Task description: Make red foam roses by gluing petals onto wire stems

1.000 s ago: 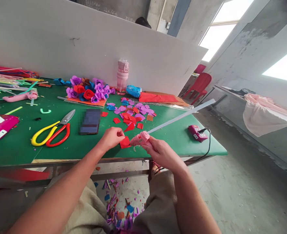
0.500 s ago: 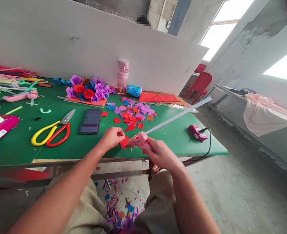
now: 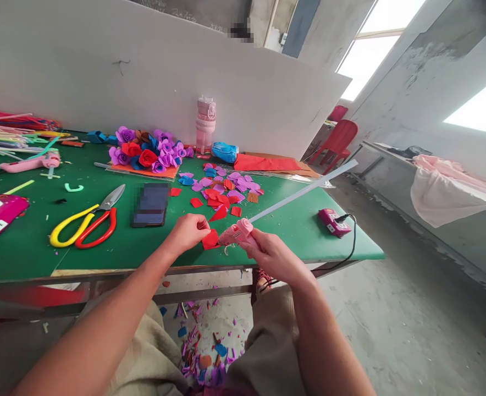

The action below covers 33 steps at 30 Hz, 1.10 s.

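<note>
In my right hand (image 3: 274,254) is a pink hot glue gun (image 3: 238,232), its nozzle pointing left. A long translucent glue stick (image 3: 304,190) juts from its back, up and to the right. My left hand (image 3: 185,235) is closed in a pinch on a red paper petal (image 3: 210,239) near the table's front edge. The nozzle is at the petal's right edge; whether it touches, I cannot tell. Loose red, purple and blue petals (image 3: 222,190) lie scattered just beyond. Behind them to the left, finished paper flowers (image 3: 150,151) are bunched on an orange sheet.
On the green table (image 3: 103,264) lie scissors (image 3: 88,220), a phone (image 3: 150,204), a second pink glue gun (image 3: 32,163) and a magenta power socket (image 3: 4,215). A pink bottle (image 3: 205,126) stands at the back. Another socket (image 3: 334,222) with a black cord sits right.
The glue gun's nozzle shifts slightly at the petal's edge, and the glue stick's far end has dipped a little. My left hand keeps its pinch. The whole view has drifted slightly.
</note>
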Each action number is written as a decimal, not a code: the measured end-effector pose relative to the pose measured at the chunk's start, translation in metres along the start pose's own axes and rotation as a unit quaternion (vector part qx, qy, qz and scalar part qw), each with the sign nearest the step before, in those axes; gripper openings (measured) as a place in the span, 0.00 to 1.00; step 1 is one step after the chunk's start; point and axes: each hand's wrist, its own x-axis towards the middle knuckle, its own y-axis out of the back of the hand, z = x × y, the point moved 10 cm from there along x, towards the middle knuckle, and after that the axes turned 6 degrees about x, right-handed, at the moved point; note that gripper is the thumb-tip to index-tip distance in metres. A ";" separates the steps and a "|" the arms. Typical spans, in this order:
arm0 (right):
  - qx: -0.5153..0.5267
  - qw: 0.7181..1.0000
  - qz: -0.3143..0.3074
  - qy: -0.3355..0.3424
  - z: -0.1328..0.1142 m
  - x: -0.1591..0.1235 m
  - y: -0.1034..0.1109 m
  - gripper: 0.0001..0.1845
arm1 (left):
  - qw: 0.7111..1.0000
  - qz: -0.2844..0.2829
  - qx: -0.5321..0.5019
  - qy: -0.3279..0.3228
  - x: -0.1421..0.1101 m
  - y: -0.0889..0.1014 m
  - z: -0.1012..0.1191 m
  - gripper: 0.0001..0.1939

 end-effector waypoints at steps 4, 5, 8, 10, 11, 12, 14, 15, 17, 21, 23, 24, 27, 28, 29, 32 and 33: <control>0.011 1.000 0.002 -0.005 0.004 0.000 0.003 0.14 | 1.000 -0.003 0.000 0.002 0.000 0.000 0.000 0.07; 0.009 1.000 0.006 -0.010 0.005 0.000 0.004 0.15 | 1.000 -0.003 0.001 0.003 0.000 0.000 0.000 0.07; 0.001 1.000 0.022 -0.022 0.008 -0.001 0.010 0.16 | 1.000 -0.002 0.005 0.003 0.001 0.000 0.000 0.06; 0.008 0.999 0.026 -0.019 0.007 -0.002 0.012 0.16 | 1.000 -0.002 0.006 0.002 0.001 -0.001 0.000 0.06; 0.012 1.000 0.024 -0.013 0.004 -0.002 0.011 0.17 | 1.000 -0.002 0.005 0.001 0.001 -0.001 0.000 0.06; 0.016 1.000 0.019 -0.006 0.002 -0.002 0.009 0.17 | 1.000 -0.002 0.004 0.000 0.001 -0.001 0.000 0.06; 0.017 1.000 0.007 0.006 -0.003 -0.002 0.004 0.16 | 1.000 -0.003 0.002 -0.001 0.001 -0.001 0.000 0.07; 0.014 1.000 0.003 0.008 -0.005 -0.001 0.002 0.16 | 1.000 -0.004 0.002 -0.001 0.001 -0.001 0.000 0.07; 0.003 1.000 -0.002 0.008 -0.007 -0.001 -0.002 0.15 | 1.000 -0.005 0.003 -0.003 0.001 -0.001 0.000 0.07; -0.017 1.000 0.001 0.012 -0.008 -0.001 -0.002 0.14 | 1.000 -0.003 0.006 -0.005 0.000 -0.001 0.001 0.07; -0.019 1.000 0.002 0.014 -0.008 -0.001 -0.001 0.14 | 1.000 -0.001 0.005 -0.005 0.000 -0.001 0.001 0.07; -0.019 1.000 0.003 0.015 -0.008 -0.001 0.000 0.14 | 1.000 -0.001 0.005 -0.004 0.000 -0.001 0.001 0.07; -0.012 1.000 0.003 0.018 -0.007 -0.001 0.000 0.14 | 1.000 -0.006 0.007 -0.001 0.000 -0.001 0.000 0.07; -0.010 1.000 0.003 0.019 -0.007 0.000 0.000 0.14 | 1.000 -0.007 0.006 0.001 0.000 -0.002 0.000 0.06; -0.009 1.000 0.003 0.020 -0.007 0.000 -0.001 0.14 | 1.000 -0.008 0.006 0.002 0.000 -0.002 0.000 0.06; -0.008 1.000 0.002 0.022 -0.007 -0.001 0.000 0.13 | 1.000 -0.006 0.010 0.000 0.000 -0.001 0.001 0.06; -0.009 1.000 0.002 0.021 -0.007 -0.001 0.000 0.13 | 1.000 -0.004 0.012 -0.001 0.000 -0.001 0.001 0.07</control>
